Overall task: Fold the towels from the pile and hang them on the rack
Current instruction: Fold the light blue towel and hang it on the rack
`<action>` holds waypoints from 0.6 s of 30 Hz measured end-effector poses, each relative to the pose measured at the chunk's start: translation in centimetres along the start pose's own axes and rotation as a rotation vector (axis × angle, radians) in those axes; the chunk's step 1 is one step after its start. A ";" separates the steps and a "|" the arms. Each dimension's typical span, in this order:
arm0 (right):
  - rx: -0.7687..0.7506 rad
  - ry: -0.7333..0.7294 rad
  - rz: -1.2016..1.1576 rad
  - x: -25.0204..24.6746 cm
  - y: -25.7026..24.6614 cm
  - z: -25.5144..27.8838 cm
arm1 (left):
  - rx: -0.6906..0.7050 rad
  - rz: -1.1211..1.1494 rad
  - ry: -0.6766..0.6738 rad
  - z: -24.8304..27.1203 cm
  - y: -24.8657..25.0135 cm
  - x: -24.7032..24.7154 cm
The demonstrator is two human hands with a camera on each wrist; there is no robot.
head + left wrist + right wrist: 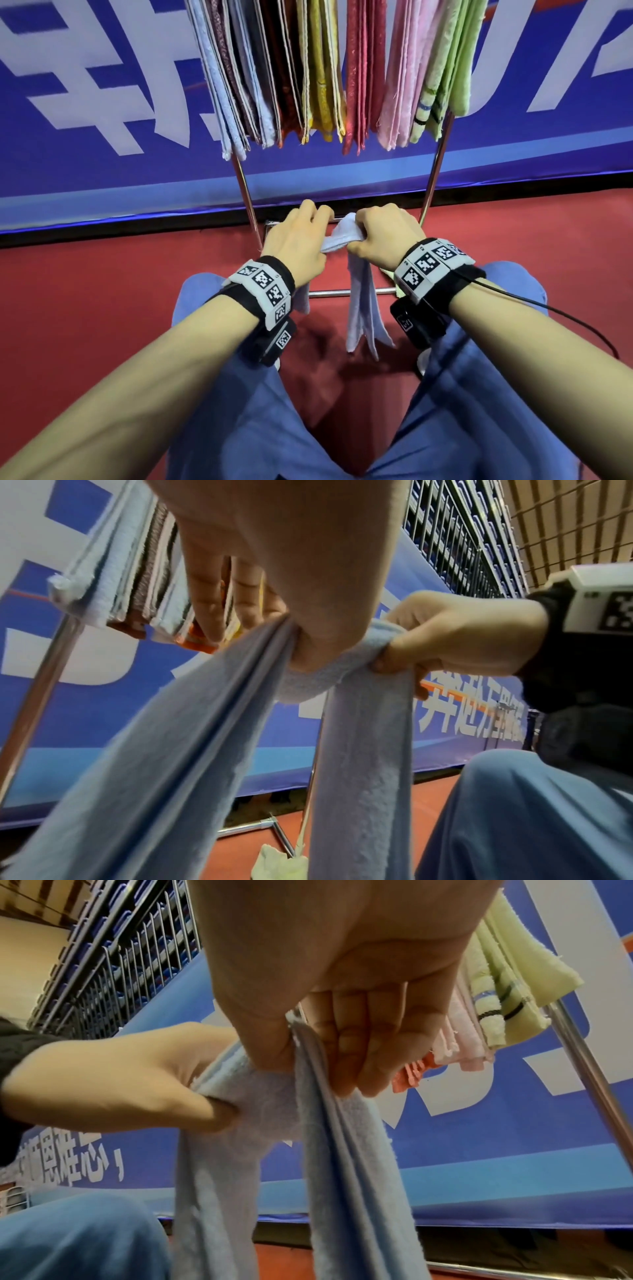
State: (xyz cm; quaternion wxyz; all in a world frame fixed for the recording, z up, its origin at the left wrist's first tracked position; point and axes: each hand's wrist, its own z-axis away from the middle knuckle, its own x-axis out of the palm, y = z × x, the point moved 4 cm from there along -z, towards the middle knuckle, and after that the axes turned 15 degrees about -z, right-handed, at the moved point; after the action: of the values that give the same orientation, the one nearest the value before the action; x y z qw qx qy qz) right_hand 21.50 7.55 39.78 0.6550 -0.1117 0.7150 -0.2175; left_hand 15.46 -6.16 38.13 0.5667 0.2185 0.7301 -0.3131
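A light blue towel (359, 308) hangs between my two hands, low in front of the rack. My left hand (298, 236) grips one bunched end and my right hand (380, 236) grips the other, with a short span of cloth (342, 233) stretched between them. Two folds of the towel (363, 777) drop down past my knees. In the right wrist view the towel (342, 1150) runs out from under my curled right fingers (356, 1042). Above, the metal rack (245, 185) carries several folded towels (322, 68) in blue, maroon, yellow, red, pink and green.
A blue banner wall (102, 102) stands right behind the rack. The floor is red (102, 291). The rack's base bars (329, 293) lie on the floor below my hands. A pale yellow-green cloth (277, 864) lies on the floor near the base. My knees in blue trousers (239, 394) flank the towel.
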 end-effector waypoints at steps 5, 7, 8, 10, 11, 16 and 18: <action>-0.049 0.060 0.033 0.4 -1.0 0.0 | 0.002 0.189 0.028 -0.6 2.8 -0.4; -0.054 0.070 0.076 0.2 -1.1 0.0 | 0.018 0.200 0.042 -0.9 3.2 -0.8; -0.059 0.077 0.095 -0.1 -1.1 0.0 | 0.024 0.202 0.051 -1.0 3.3 -1.0; -0.074 0.106 0.130 -0.8 -1.2 0.2 | 0.027 0.202 0.069 -1.3 3.4 -1.5; -0.082 0.122 0.144 -1.2 -1.4 0.2 | 0.021 0.205 0.074 -1.5 3.4 -1.7; -0.063 0.210 0.178 -4.1 -2.2 0.0 | 0.024 0.231 0.105 -2.9 2.8 -3.7; -0.047 0.258 0.157 -5.6 -2.4 -0.3 | 0.025 0.256 0.134 -3.7 2.3 -5.0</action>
State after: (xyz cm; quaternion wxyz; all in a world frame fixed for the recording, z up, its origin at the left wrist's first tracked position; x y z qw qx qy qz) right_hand 21.54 8.01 45.85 0.5697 -0.0419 0.8047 -0.1615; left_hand 15.77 -1.75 43.10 0.5491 0.3376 0.7285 -0.2320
